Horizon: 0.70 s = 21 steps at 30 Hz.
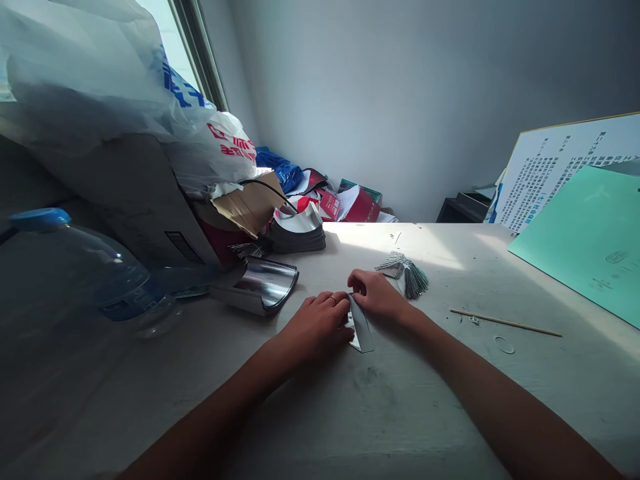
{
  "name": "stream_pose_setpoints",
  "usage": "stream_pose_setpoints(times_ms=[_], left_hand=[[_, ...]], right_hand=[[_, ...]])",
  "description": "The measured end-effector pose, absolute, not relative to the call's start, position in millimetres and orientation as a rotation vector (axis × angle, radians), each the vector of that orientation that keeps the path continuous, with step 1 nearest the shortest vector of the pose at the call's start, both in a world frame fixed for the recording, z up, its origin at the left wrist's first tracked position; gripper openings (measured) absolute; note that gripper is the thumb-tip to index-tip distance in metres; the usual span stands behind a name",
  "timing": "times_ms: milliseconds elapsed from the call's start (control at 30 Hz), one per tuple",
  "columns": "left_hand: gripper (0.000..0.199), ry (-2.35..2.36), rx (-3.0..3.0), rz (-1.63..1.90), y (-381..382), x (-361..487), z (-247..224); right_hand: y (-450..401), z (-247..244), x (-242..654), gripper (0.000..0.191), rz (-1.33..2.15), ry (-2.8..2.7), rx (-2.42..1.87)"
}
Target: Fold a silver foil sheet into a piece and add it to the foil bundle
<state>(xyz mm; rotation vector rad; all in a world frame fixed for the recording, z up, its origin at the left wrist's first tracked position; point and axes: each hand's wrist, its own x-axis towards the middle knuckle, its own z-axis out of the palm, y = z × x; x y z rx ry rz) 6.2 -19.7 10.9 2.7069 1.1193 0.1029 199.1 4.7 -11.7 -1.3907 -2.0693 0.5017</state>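
Pale wall (380,100) behind, window (183,40) at far left. Your white table (280,427) runs from you to the wall, sunlit patches along its far part.

Left side, a big grey box (145,193); contents hidden. A bulging white bag (85,67) with blue print sits on it; what fills it you can't make out. Beside that, a smaller white bag (220,153) with red print, also full.

Right side, a green folder (575,233) leans before a printed board (545,173).

Clear bottle (130,287), blue cap on, near the grey box; liquid level unclear. Next, a curved shiny tray (263,283), open upward, left of your hands.

Your left hand (323,320) grips the folded strip (363,333) from its left side. Your right hand (373,293) bends its fingers at the strip's far end; pinched or only touching, cannot tell. The strip lies mid-table between both hands.

Wire bundle (414,279) just beyond the right hand; thin stick (510,323) and small ring (504,345) further right.
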Motion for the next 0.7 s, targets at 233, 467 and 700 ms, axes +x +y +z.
stream_pose_setpoints(times_ms=[233,467,700], left_hand=[[0.019,1.096,2.709,0.127,-16.6,5.0,11.8],[0.017,1.065,2.730,0.134,-15.6,4.5,17.6],[0.016,1.053,2.749,0.172,-14.4,2.8,14.9]], right_hand=[[2.7,-14.7,198.5,0.018,0.449,-2.135,-1.317],[1.4,-14.4,198.1,0.019,0.420,-2.162,-1.246],[1.9,-17.7,199.6,0.018,0.391,-2.232,-1.149]])
